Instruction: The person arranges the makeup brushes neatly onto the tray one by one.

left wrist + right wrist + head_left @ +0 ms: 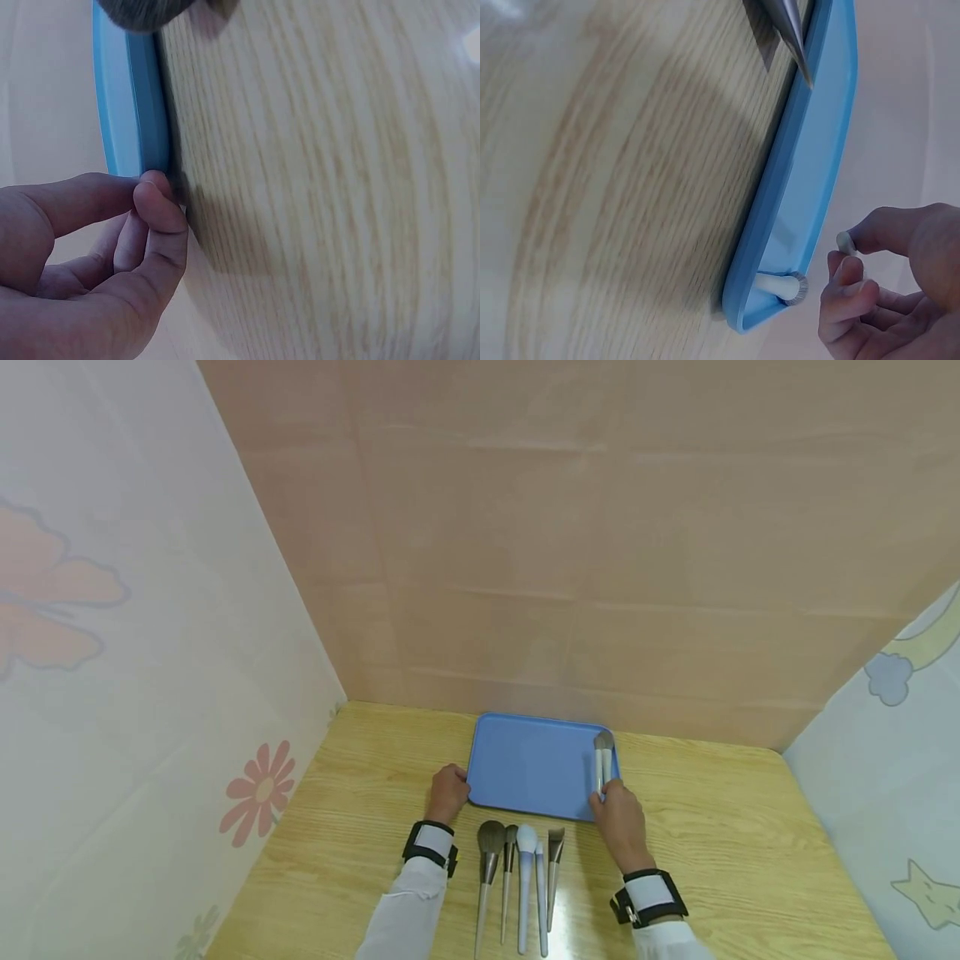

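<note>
– White sleeves (405, 910) are lying nearest, along the bottom of the head view, and black wristbands (430, 842) are wrapping both wrists.

– What is the left hand (448, 793) doing?

– It is pinching the blue tray (536, 766) at its near left corner, thumb and forefinger meeting at the rim, the other fingers curling.

– And the right hand (622, 827)?

– That one is hovering at the near right corner, its fingers bending; thumb and forefinger are pinching the pale end of the held brush (845, 241).

– Is another brush sitting in the tray?

– Yes, a white-handled brush (776, 286) is lying inside the right end. From above, the two are showing side by side, so I am not managing to tell whether they are touching.

– What is resting on the wooden table (720, 827)?

– Five more brushes are lying in a row between the forearms, bristles pointing towards the tray: from the left, a big dark brush (491, 838), a slim dark brush (511, 839), a white-headed brush (527, 840), a thin white brush (541, 902) and a flat dark brush (556, 837).

– And behind?

– Only a tan sheet (585, 552) is hanging beyond the tray.
</note>
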Tool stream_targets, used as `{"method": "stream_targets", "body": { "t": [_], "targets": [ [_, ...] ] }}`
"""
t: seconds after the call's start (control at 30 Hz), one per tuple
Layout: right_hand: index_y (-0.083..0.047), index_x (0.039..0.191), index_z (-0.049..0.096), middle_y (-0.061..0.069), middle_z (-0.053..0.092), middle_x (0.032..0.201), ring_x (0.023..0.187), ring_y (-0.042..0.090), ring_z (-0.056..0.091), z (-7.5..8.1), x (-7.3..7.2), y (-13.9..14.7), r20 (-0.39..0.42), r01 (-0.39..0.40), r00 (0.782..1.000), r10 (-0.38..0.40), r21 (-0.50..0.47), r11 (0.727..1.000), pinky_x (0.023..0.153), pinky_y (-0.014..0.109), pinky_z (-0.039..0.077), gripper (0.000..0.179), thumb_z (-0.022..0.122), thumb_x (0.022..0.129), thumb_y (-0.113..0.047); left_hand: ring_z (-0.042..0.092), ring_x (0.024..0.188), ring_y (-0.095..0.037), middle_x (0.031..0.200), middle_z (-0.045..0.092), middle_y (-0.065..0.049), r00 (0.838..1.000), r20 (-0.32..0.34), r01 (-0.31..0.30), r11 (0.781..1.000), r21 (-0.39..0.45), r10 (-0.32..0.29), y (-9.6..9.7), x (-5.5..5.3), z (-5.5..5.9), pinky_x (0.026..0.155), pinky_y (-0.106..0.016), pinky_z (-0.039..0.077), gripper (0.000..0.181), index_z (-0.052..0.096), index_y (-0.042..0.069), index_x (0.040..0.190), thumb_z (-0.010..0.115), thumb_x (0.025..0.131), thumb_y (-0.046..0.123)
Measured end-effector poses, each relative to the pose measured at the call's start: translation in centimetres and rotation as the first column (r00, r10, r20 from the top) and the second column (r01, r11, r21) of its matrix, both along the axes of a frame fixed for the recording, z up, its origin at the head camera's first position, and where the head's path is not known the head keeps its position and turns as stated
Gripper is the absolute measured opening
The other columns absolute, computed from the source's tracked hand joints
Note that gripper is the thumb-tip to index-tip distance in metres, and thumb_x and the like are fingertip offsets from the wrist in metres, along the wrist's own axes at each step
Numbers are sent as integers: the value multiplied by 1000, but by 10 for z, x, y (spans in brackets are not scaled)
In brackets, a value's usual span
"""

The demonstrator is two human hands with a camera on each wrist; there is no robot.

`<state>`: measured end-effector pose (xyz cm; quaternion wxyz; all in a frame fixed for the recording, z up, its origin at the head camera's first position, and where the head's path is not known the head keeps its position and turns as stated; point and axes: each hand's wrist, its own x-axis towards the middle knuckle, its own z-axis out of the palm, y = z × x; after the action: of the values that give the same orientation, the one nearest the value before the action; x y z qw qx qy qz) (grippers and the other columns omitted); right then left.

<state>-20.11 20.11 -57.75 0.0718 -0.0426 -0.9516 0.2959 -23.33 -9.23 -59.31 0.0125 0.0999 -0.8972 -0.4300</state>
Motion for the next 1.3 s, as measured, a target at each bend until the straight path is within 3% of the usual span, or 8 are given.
{"method": "stream_targets", "body": {
  "t": [0.27,0.53,1.03,1.3],
  "targets": [
    [10,91,58,17,61,67,51,18,53,-4,-9,0,-33,-35,999,36,30,999,43,31,41,19,64,90,-9,64,81,-29,87,69,-18,1000,17,-13,1000,3,13,0,-2,-4,69,-38,53,15,69,-7,94,65,80,-11],
    [2,79,54,15,58,64,49,22,53,-2,-23,2,-67,-31,997,36,69,997,41,36,41,17,64,87,-8,64,79,-28,86,68,-17,1000,13,-10,1000,-3,10,0,-4,-5,68,-38,53,14,68,-6,94,65,80,-9],
    [0,72,51,13,56,57,46,23,52,-4,-39,-1,-17,-33,999,35,106,994,40,37,39,20,64,86,-7,65,80,-30,85,69,-18,1000,-11,2,1000,-12,-3,0,-1,-5,68,-39,54,14,68,-7,93,65,79,-9],
    [5,77,54,22,62,64,52,31,59,-6,-48,0,3,-49,999,49,132,990,43,44,43,17,62,85,-7,65,82,-31,89,69,-19,1000,-12,2,1000,-3,-2,0,-1,-4,69,-40,54,14,68,-8,94,65,80,-10]
  ]
}}
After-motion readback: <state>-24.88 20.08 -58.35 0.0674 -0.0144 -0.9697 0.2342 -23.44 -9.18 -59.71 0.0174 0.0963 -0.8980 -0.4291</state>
